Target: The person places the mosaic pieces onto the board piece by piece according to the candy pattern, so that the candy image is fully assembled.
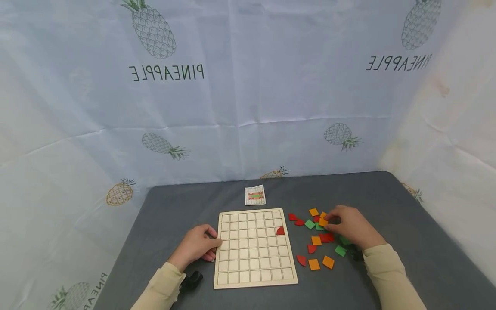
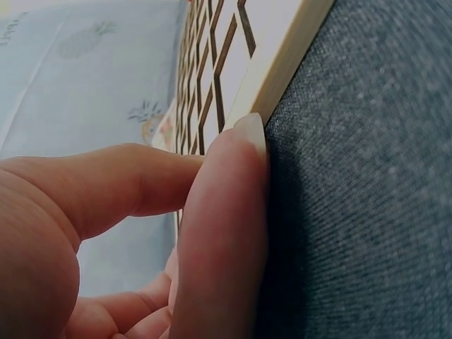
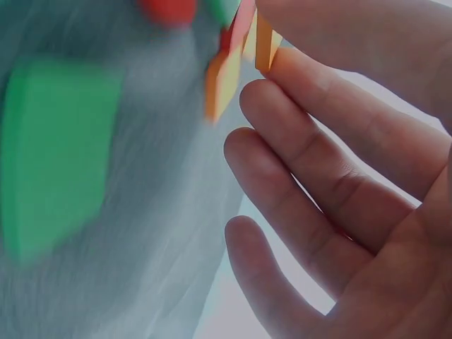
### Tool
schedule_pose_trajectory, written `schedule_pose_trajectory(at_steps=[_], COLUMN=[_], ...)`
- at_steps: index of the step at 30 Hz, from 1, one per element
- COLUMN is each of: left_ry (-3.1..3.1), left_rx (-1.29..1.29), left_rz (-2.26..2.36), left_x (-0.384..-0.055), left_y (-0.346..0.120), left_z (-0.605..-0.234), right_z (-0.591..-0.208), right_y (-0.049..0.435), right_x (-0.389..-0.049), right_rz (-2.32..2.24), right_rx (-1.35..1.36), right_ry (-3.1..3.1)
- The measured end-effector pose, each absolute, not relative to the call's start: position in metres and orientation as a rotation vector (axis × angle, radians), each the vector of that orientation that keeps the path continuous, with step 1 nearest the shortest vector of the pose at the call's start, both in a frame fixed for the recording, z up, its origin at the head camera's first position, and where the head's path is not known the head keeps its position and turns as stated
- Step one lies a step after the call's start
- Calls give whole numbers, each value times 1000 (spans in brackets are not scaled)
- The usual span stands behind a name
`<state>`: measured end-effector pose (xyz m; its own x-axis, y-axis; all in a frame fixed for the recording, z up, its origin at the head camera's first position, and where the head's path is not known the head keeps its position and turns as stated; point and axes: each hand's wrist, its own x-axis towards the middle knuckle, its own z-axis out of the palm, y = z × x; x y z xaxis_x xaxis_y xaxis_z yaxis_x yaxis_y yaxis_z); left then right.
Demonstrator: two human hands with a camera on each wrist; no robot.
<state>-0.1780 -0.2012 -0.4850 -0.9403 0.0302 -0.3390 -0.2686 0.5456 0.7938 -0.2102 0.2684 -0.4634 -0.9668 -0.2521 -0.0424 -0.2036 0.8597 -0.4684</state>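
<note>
A pale wooden grid board lies on the dark table, with one red quarter-round tile in a cell near its right edge. My left hand holds the board's left edge; in the left wrist view the thumb is against the rim and the index finger bends beside it. Over the loose tiles on the right, my right hand pinches an orange square tile between thumb and index finger. Its other fingers are spread and loosely bent.
Loose orange squares, red quarter-rounds and green squares are scattered right of the board, several of each. A small pattern card lies behind the board. A pineapple-print cloth hangs behind the table.
</note>
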Motion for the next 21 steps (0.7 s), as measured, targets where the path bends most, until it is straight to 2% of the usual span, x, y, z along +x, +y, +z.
schedule_pose_trajectory(at_steps=[13,21], left_ry=[2450,2404], left_rx=[-167,-154], left_rz=[1403,1431], left_x=[-181,-179], left_y=[-203,-207], left_z=[-485,-486], right_z=[-468,-475], right_y=[197,172], right_x=[-198,-188], right_rz=[-753,-690], right_rx=[-569,-745], right_ry=[2886,2891])
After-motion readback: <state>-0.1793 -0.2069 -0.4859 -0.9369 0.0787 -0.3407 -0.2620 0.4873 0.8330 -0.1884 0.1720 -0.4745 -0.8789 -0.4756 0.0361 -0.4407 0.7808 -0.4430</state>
